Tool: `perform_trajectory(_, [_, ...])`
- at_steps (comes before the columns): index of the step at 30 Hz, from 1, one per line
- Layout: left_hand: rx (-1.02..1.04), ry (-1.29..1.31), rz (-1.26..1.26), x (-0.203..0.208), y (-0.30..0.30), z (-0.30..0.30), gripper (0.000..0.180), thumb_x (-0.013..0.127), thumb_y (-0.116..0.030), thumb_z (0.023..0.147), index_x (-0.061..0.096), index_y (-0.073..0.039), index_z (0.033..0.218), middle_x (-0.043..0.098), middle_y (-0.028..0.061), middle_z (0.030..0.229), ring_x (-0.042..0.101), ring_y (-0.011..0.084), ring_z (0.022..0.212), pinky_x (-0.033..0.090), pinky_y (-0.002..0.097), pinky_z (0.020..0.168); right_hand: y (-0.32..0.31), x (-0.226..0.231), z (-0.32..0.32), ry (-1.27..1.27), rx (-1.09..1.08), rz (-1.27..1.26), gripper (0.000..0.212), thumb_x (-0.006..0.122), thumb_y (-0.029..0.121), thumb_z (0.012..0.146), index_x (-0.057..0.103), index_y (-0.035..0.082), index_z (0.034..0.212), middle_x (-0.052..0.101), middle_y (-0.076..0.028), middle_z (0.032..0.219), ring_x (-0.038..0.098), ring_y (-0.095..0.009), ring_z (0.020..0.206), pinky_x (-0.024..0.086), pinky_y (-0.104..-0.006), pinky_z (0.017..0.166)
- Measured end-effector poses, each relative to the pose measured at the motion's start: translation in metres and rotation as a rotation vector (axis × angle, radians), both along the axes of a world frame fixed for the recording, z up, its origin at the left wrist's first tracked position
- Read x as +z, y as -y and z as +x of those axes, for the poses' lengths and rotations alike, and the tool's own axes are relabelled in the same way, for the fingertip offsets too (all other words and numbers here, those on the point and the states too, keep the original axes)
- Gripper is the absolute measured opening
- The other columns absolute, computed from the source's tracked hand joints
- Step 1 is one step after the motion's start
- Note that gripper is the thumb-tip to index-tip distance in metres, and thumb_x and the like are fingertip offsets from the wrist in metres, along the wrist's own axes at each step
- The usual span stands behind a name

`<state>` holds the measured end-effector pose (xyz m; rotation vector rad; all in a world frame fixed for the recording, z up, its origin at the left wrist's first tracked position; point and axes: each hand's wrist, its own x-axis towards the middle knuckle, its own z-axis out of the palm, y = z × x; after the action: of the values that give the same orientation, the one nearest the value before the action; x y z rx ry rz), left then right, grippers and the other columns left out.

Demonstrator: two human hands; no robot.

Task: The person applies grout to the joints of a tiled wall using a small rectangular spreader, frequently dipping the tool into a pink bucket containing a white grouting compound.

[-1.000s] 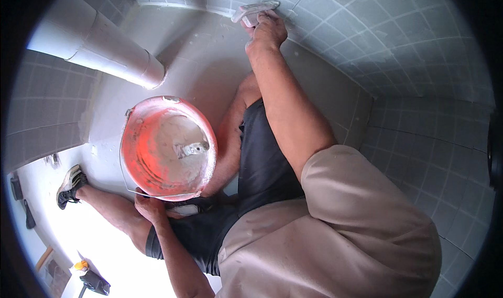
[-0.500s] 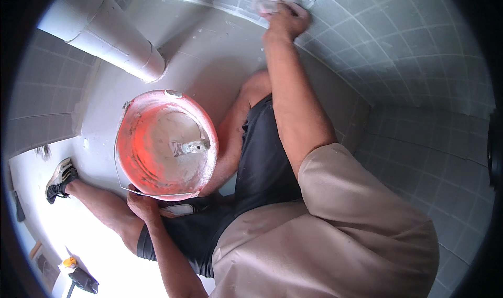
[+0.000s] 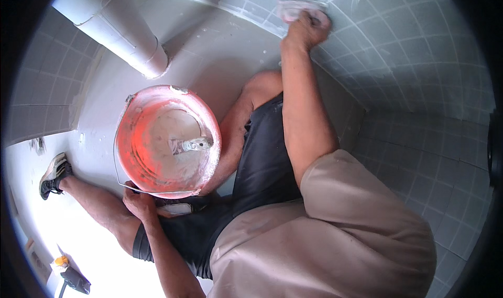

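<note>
While the right hand [image 3: 309,31] is clenched on a pad [image 3: 292,6], the left hand [image 3: 140,202] is down by the bucket [image 3: 133,147]. The pad, pale with a pinkish part, lies against the tiled wall [image 3: 390,44] at the upper right, just above the line where wall and floor [image 3: 217,44] meet; its outline is blurred. The right arm stretches out past the bent right knee [image 3: 262,85] to reach it.

The left hand's fingers meet the near edge of the bucket, beside the wire handle [image 3: 116,164], which hangs around the outside of the rim. The fingertips are hidden there, so I cannot tell whether they grasp the bucket, the wire or neither.

The bucket is red, smeared with white along its rim and inside, and its mouth faces up between the legs, near the right shin. It holds whitish paste [image 3: 165,127], with a smeared tool [image 3: 194,145] lying in it toward the right side.

Beyond the bucket, a thick white pipe [image 3: 118,28] comes down to the floor. To the left, a dark shoe [image 3: 55,176] is on the outstretched foot; at the lower left lies a black and yellow object [image 3: 75,278].
</note>
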<state>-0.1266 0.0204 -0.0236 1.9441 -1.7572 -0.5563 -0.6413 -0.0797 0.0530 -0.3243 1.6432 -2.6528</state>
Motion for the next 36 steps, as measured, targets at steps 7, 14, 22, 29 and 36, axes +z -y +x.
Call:
perform_trajectory(7, [0.016,-0.045,-0.002,-0.001,0.001,0.0,0.029,0.071,-0.028,0.076,0.062,-0.001,0.08,0.066,0.0174,0.072,0.063,0.0309,0.065,0.048,0.0424,0.063,-0.004,-0.006,-0.016,-0.121,-0.124,0.111,0.025,0.056,-0.008,0.085,0.056,0.0,0.109,0.062,-0.014,0.103,0.065,-0.026,0.09,0.057,-0.0391,0.073])
perform_trajectory(14, [0.01,-0.055,0.025,-0.003,-0.002,0.006,0.03,0.07,-0.029,0.078,0.062,0.0,0.08,0.065,0.0179,0.072,0.062,0.0325,0.066,0.047,0.043,0.065,0.009,-0.04,-0.004,0.922,0.156,-0.015,0.018,0.051,0.006,0.092,0.059,0.007,0.108,0.063,-0.007,0.093,0.062,-0.02,0.084,0.051,-0.0336,0.066])
perform_trajectory(22, [0.001,-0.036,0.002,-0.002,0.001,0.002,0.031,0.07,-0.029,0.077,0.062,0.001,0.081,0.065,0.0189,0.073,0.062,0.0337,0.067,0.047,0.0431,0.066,0.015,-0.087,-0.053,1.259,0.057,-0.449,0.021,0.042,0.022,0.095,0.062,0.018,0.097,0.063,-0.003,0.096,0.059,-0.02,0.08,0.044,-0.0372,0.064])
perform_trajectory(29, [0.04,-0.081,0.039,0.001,0.0,0.001,0.032,0.07,-0.03,0.076,0.062,0.001,0.081,0.065,0.0187,0.072,0.062,0.0328,0.067,0.047,0.0429,0.066,-0.008,-0.009,-0.052,1.089,0.486,-0.583,0.025,0.039,0.023,0.098,0.06,0.011,0.104,0.06,-0.007,0.101,0.057,-0.023,0.088,0.045,-0.0367,0.066])
perform_trajectory(36, [0.032,-0.069,0.006,-0.003,-0.001,0.005,0.031,0.07,-0.029,0.077,0.062,0.001,0.082,0.065,0.0159,0.072,0.062,0.0285,0.066,0.047,0.0405,0.065,-0.024,0.046,-0.009,0.563,0.507,-0.567,0.022,0.045,0.006,0.093,0.058,0.007,0.111,0.06,-0.01,0.103,0.059,-0.022,0.091,0.052,-0.0357,0.071])
